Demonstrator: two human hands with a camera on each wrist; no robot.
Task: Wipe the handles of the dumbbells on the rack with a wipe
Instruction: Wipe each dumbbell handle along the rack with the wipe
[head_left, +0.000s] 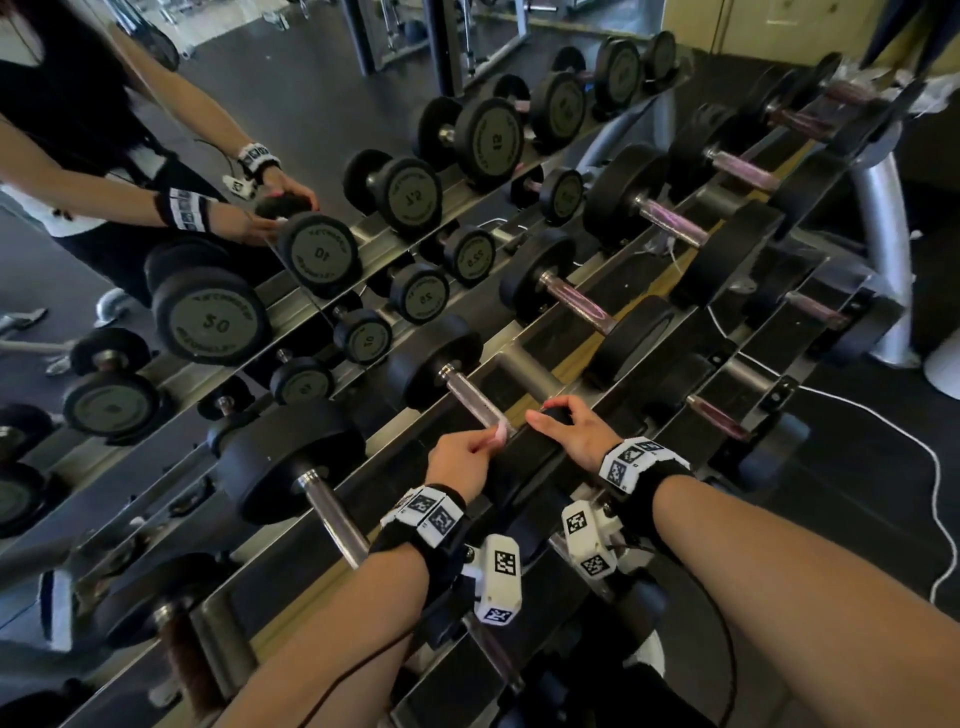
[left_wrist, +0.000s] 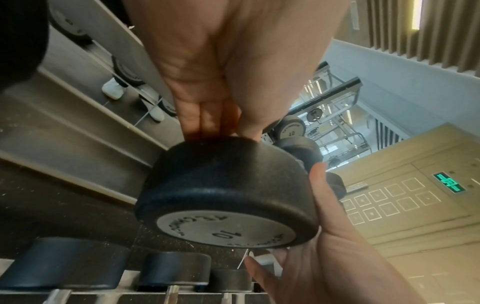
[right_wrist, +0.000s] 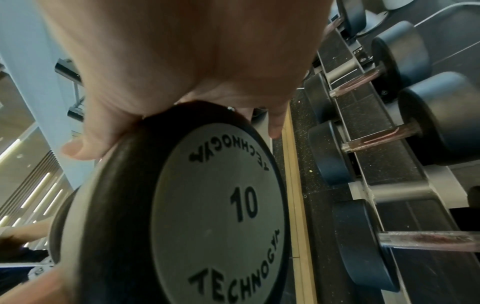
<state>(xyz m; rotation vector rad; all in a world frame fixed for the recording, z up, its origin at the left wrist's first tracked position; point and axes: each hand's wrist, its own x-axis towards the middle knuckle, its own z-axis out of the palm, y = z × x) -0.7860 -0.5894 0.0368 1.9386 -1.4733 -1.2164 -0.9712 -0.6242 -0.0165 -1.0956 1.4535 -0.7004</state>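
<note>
On the rack's upper tier (head_left: 524, 371) lies a black dumbbell marked 10, its steel handle (head_left: 470, 397) running away from me. My left hand (head_left: 480, 441) pinches a pale pink wipe (head_left: 497, 434) against the near end of that handle. In the left wrist view the left hand (left_wrist: 215, 123) reaches over the near head (left_wrist: 226, 185), which hides the wipe. My right hand (head_left: 556, 415) curls over the top of the same head (right_wrist: 207, 205), thumb (right_wrist: 78, 148) on its rim. It also shows beside the head in the left wrist view, the right hand (left_wrist: 324, 236).
More dumbbells flank this one: a bigger one on the left (head_left: 285, 457) and several with pinkish handles to the right (head_left: 576, 304). A mirror (head_left: 208, 130) behind the rack reflects them and me. A lower tier (head_left: 717, 415) sits nearer, and a white cable (head_left: 930, 467) lies on the floor.
</note>
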